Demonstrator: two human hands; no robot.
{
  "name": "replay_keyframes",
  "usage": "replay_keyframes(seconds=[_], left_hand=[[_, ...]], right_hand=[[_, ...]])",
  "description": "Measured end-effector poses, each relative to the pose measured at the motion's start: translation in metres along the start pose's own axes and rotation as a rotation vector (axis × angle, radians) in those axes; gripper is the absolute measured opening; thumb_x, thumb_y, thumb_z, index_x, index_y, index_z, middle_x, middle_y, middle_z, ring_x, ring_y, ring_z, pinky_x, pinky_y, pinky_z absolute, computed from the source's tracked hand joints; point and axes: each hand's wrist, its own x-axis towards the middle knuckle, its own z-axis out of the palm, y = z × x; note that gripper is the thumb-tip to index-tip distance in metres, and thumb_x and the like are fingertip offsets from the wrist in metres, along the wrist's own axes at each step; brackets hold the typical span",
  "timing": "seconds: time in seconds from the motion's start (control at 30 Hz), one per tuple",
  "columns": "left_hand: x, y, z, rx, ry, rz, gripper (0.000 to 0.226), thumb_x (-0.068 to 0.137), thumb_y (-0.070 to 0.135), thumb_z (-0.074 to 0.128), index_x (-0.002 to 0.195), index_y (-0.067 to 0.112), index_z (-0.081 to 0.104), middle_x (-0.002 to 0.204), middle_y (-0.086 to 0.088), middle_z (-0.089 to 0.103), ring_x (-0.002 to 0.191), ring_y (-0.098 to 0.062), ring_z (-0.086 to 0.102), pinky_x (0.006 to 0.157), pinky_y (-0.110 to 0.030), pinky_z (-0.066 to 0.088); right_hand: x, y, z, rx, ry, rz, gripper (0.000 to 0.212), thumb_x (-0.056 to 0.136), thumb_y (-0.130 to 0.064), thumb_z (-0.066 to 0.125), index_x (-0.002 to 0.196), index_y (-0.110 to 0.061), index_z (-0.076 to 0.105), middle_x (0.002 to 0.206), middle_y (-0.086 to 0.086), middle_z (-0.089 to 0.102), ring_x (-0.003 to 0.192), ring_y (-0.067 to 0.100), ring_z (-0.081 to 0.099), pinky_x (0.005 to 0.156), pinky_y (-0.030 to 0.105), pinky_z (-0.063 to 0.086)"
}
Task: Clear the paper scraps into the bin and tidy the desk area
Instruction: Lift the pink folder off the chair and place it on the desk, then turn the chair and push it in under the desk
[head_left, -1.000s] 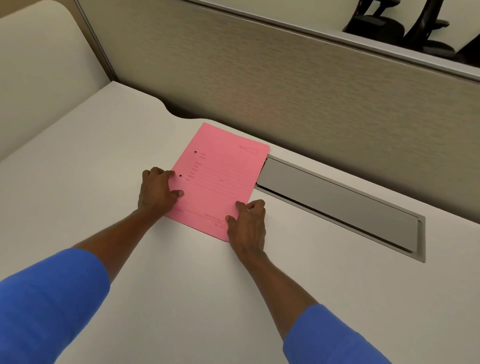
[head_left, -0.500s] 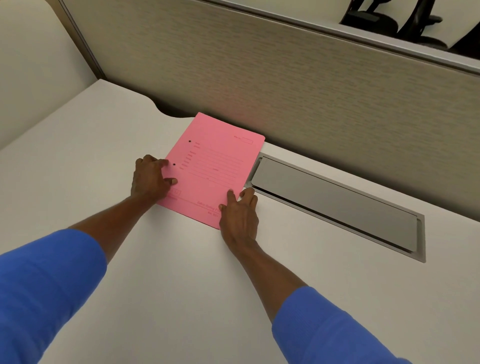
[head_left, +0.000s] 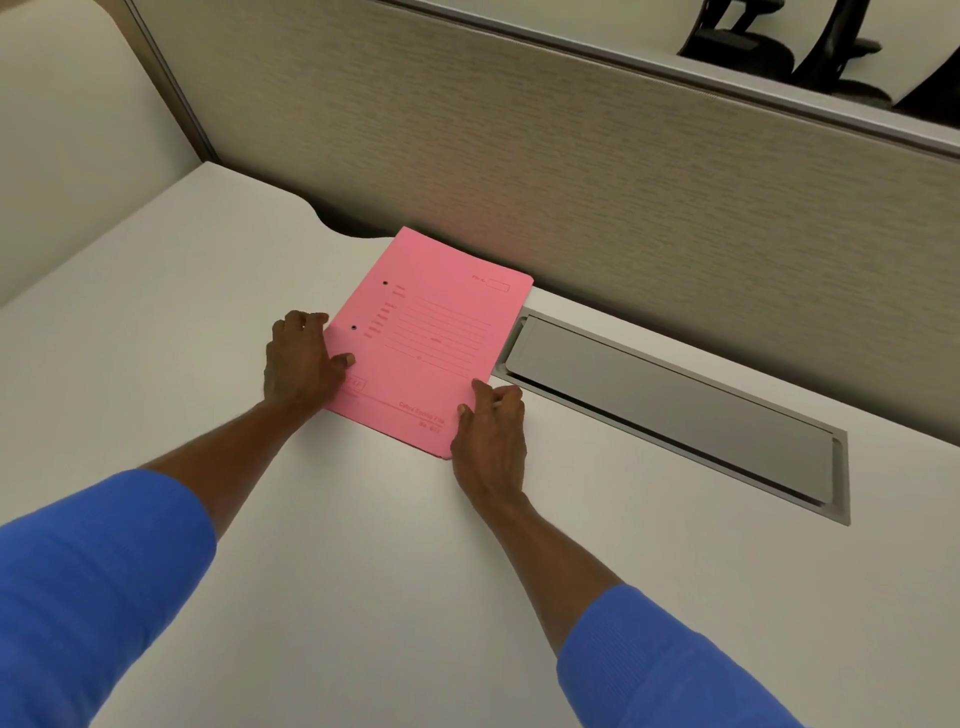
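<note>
Head camera view: a pink file folder (head_left: 431, 340) lies flat on a pale bench (head_left: 363, 545), its far edge close against the grey fabric partition (head_left: 597, 171) and its right side just beside a long metal cable-access hatch (head_left: 670, 410) set into the bench top. The folder sits at a slight angle, with two punched holes near its left edge and printed form lines across the cover; the print is too small to read. The left hand (head_left: 301, 361) rests at the folder's left edge with fingers curled and the thumb pressed on the cover, clamping nothing. The right hand (head_left: 491, 434) lies flat and open at the near right corner, its fingertips touching the folder's edge. Both forearms stretch forward from blue sleeves (head_left: 88, 587) pushed up toward the elbows. A cream side panel (head_left: 62, 145) stands at left, and black office chairs (head_left: 779, 47) show beyond the partition at upper right.
</note>
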Motion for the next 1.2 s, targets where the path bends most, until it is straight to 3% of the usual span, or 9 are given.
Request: replay_keyframes(seconds=[0.17,0.27,0.37,0.43,0.5,0.67,0.93,1.07,1.2], left_hand=[[-0.044,-0.013,-0.012,-0.021,0.138,0.006,0.057,0.091,0.030,0.078,0.137,0.004,0.055,0.136,-0.021,0.057,0.129,-0.044,0.051,0.104,-0.059,0.048],[-0.084,-0.025,-0.025,-0.043,0.170,0.014,0.035,0.091,0.028,0.078,0.119,0.010,0.068,0.122,-0.013,0.065,0.120,-0.040,0.057,0.095,-0.054,0.052],[-0.130,-0.041,-0.041,-0.055,0.111,-0.029,0.014,0.094,0.037,0.074,0.093,0.023,0.074,0.101,0.001,0.071,0.107,-0.030,0.065,0.081,-0.043,0.054],[-0.162,-0.054,-0.052,-0.103,0.025,-0.075,0.023,0.094,0.043,0.073,0.078,0.026,0.069,0.079,0.010,0.070,0.088,-0.026,0.071,0.071,-0.035,0.054],[-0.195,-0.070,-0.060,-0.132,-0.074,-0.075,0.028,0.093,0.045,0.073,0.072,0.029,0.065,0.071,0.012,0.069,0.077,-0.020,0.072,0.069,-0.032,0.054],[-0.293,-0.116,-0.081,-0.138,-0.222,-0.054,0.030,0.093,0.048,0.072,0.070,0.032,0.062,0.065,0.013,0.066,0.067,-0.004,0.063,0.060,-0.026,0.046],[-0.457,-0.207,-0.104,-0.196,-0.336,-0.180,0.020,0.096,0.049,0.070,0.084,0.033,0.072,0.080,0.015,0.073,0.075,-0.004,0.069,0.074,-0.034,0.064],[-0.525,-0.242,-0.113,-0.190,-0.325,-0.249,0.020,0.094,0.048,0.073,0.083,0.032,0.073,0.075,0.013,0.073,0.070,-0.004,0.070,0.068,-0.033,0.063],[-0.580,-0.269,-0.115,-0.171,-0.414,-0.291,0.016,0.095,0.044,0.073,0.082,0.037,0.069,0.076,0.010,0.074,0.070,-0.003,0.071,0.065,-0.026,0.060]], right_hand=[[-0.033,0.012,-0.009,0.074,0.007,0.008,0.045,0.101,-0.021,0.062,0.144,-0.017,0.052,0.131,0.002,0.048,0.124,0.021,0.054,0.090,0.041,0.058],[-0.065,0.016,-0.016,0.031,-0.015,0.015,0.045,0.096,-0.020,0.064,0.140,-0.023,0.054,0.133,-0.003,0.047,0.124,0.021,0.056,0.087,0.040,0.056],[-0.102,0.017,-0.023,0.029,-0.055,0.040,0.045,0.096,-0.021,0.062,0.139,-0.030,0.053,0.132,-0.008,0.046,0.121,0.017,0.058,0.083,0.039,0.055],[-0.131,0.016,-0.028,0.023,-0.091,0.049,0.043,0.096,-0.022,0.061,0.138,-0.032,0.053,0.132,-0.009,0.047,0.122,0.015,0.059,0.085,0.039,0.056],[-0.163,0.014,-0.032,-0.009,-0.132,0.052,0.041,0.097,-0.024,0.060,0.135,-0.034,0.053,0.130,-0.010,0.049,0.124,0.012,0.057,0.087,0.038,0.056],[-0.248,0.010,-0.041,-0.063,-0.232,0.065,0.032,0.098,-0.030,0.059,0.128,-0.039,0.053,0.120,-0.018,0.051,0.118,0.006,0.058,0.086,0.034,0.054],[-0.376,0.004,-0.049,-0.074,-0.266,0.126,0.040,0.095,-0.029,0.064,0.132,-0.038,0.052,0.114,-0.015,0.058,0.112,0.013,0.063,0.084,0.033,0.047],[-0.429,0.001,-0.045,-0.072,-0.289,0.134,0.038,0.095,-0.031,0.064,0.131,-0.039,0.052,0.112,-0.015,0.060,0.104,0.012,0.064,0.084,0.035,0.048],[-0.470,-0.004,-0.042,-0.075,-0.308,0.164,0.036,0.094,-0.032,0.063,0.127,-0.042,0.053,0.111,-0.016,0.061,0.093,0.011,0.061,0.080,0.034,0.044]])
